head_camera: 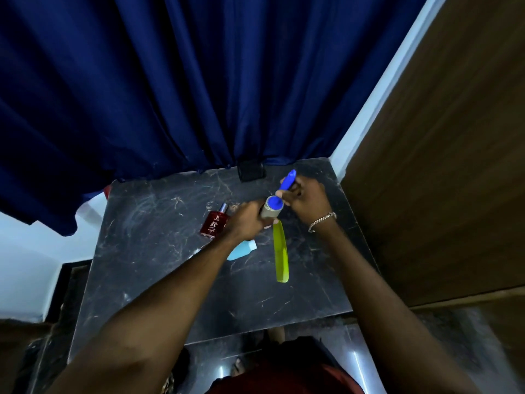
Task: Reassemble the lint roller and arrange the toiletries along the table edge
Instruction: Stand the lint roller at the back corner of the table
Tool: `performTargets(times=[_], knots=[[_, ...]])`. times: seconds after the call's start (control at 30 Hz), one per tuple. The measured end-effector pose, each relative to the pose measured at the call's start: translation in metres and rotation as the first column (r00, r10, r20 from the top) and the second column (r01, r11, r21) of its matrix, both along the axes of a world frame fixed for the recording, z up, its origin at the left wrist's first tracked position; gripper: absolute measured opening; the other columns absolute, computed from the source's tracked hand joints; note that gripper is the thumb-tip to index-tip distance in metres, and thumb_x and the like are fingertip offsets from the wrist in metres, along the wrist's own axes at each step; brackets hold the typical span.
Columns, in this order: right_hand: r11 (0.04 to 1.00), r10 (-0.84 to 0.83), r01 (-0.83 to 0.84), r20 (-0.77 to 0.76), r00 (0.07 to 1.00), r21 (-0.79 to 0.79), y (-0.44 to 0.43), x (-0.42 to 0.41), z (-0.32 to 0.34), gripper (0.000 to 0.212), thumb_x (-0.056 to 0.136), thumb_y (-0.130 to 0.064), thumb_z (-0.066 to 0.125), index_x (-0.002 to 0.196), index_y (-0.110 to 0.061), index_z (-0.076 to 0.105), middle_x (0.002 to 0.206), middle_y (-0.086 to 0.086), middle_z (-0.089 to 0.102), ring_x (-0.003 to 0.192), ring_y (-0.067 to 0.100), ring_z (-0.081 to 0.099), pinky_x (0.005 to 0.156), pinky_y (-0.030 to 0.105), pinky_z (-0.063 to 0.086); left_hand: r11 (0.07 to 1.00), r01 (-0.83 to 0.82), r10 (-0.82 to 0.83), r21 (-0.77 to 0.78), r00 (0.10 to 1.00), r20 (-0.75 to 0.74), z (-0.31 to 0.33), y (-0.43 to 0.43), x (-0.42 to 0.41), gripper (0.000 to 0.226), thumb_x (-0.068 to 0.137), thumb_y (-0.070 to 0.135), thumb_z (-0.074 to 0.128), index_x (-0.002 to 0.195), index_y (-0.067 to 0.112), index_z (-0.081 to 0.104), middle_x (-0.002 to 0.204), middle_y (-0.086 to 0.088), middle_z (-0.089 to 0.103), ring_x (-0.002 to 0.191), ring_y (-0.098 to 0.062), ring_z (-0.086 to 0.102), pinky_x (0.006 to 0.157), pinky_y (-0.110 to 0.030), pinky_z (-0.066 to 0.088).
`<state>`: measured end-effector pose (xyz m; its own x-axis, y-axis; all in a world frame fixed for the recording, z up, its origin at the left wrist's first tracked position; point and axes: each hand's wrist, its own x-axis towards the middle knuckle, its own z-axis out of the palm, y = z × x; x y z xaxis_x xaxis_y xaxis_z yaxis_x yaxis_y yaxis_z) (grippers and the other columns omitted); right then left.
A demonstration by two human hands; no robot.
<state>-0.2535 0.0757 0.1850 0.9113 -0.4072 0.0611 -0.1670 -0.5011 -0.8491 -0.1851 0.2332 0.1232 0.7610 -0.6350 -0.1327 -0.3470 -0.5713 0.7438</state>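
Beside the hands, red bottle (pixel 213 224) reads "ZX".

Dim room, soft focus, wide-angle warping at edges, floor glare.

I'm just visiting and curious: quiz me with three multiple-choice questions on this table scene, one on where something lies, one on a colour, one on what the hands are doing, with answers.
1. Where does the red perfume bottle lie?
A. On the dark table, left of the hands
B. On the floor
C. In the right hand

2. What colour is the long comb?
A. Red
B. Yellow-green
C. Black

3. What are the hands doing?
A. Both rest flat on the table
B. Both grip the comb
C. The left hand grips the grey roll; the right hand grips the blue handle

Answers: 1 A, the bottle lies on the marble top beside the left hand. 2 B, the comb is bright yellow-green. 3 C, each hand is closed around one lint roller part, with the handle's round blue end at the roll's opening.
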Motion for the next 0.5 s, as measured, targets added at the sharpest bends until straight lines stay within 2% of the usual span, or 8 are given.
performTargets(times=[0.17, 0.3, 0.4, 0.47, 0.5], knots=[[0.998, -0.004, 0.002, -0.044, 0.999, -0.056, -0.036, 0.035, -0.013, 0.026, 0.080, -0.022, 0.078, 0.092, -0.001, 0.069, 0.090, 0.014, 0.070, 0.082, 0.030, 0.068, 0.081, 0.046, 0.054, 1.000, 0.007, -0.009, -0.027, 0.997, -0.074, -0.007, -0.046, 0.032, 0.039, 0.082, 0.032, 0.082, 0.113, 0.016, 0.066, 0.102, -0.005, 0.077, 0.096, -0.026, 0.072, 0.089, -0.045, 0.057], [1.000, -0.016, 0.016, -0.084, 0.996, -0.006, -0.072, 0.065, -0.025, 0.025, 0.082, -0.019, 0.076, 0.091, 0.001, 0.066, 0.090, 0.019, 0.069, 0.083, 0.035, 0.067, 0.079, 0.047, 0.054, 0.996, 0.000, -0.012, -0.088, 0.989, -0.145, -0.014, -0.087, 0.059, 0.038, 0.083, 0.022, 0.083, 0.115, 0.008, 0.067, 0.107, -0.015, 0.076, 0.102, -0.036, 0.072, 0.092, -0.050, 0.057], [0.999, 0.019, -0.024, -0.135, 0.991, -0.030, -0.098, 0.083, -0.039, 0.021, 0.084, -0.021, 0.074, 0.097, -0.006, 0.069, 0.090, 0.013, 0.073, 0.082, 0.028, 0.068, 0.074, 0.035, 0.052, 0.992, -0.026, 0.004, -0.126, 0.985, -0.172, -0.020, -0.122, 0.083, 0.038, 0.084, 0.014, 0.082, 0.118, 0.004, 0.068, 0.109, -0.020, 0.076, 0.098, -0.034, 0.072, 0.092, -0.050, 0.057], [0.999, 0.017, -0.022, -0.143, 0.990, -0.028, -0.112, 0.090, -0.049, 0.023, 0.084, -0.025, 0.075, 0.102, -0.011, 0.070, 0.086, 0.006, 0.072, 0.075, 0.019, 0.065, 0.068, 0.022, 0.049, 0.992, -0.022, 0.002, -0.127, 0.988, -0.153, -0.023, -0.140, 0.097, 0.036, 0.083, 0.013, 0.080, 0.117, 0.008, 0.069, 0.102, -0.013, 0.076, 0.089, -0.022, 0.066, 0.085, -0.041, 0.057], [1.000, 0.011, -0.015, -0.146, 0.989, -0.023, -0.120, 0.094, -0.054, 0.027, 0.083, -0.027, 0.077, 0.105, -0.013, 0.070, 0.086, 0.002, 0.072, 0.074, 0.014, 0.063, 0.065, 0.011, 0.045, 0.993, -0.014, 0.000, -0.117, 0.993, -0.122, -0.026, -0.149, 0.105, 0.034, 0.083, 0.014, 0.079, 0.115, 0.011, 0.070, 0.098, -0.007, 0.075, 0.089, -0.018, 0.066, 0.081, -0.036, 0.055]])
